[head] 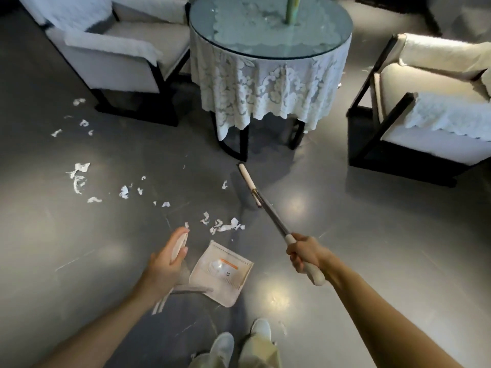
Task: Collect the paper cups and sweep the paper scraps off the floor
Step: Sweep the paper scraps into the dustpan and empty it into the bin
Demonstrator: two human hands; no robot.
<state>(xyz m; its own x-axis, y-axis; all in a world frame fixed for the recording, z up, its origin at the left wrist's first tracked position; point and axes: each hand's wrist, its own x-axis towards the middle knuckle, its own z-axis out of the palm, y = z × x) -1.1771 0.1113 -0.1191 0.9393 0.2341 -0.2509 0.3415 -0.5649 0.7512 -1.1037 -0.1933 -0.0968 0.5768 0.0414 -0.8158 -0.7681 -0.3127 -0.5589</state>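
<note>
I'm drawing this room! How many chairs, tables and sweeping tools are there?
White cushioned armchairs with dark frames: 2
Round glass-topped table with white lace cloth: 1
Long-handled grey-and-white broom: 1
Beige flat plastic dustpan: 1
Total: 5

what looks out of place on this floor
Torn white paper scraps litter the dark floor, strewn from beside the left armchair to just ahead of the dustpan, which the left hand holds. The right hand grips the broom.

A lounge or sitting room is suggested: white-cushioned armchairs (119,51) are set either side of a lace-draped, glass-topped round table (268,62).
</note>
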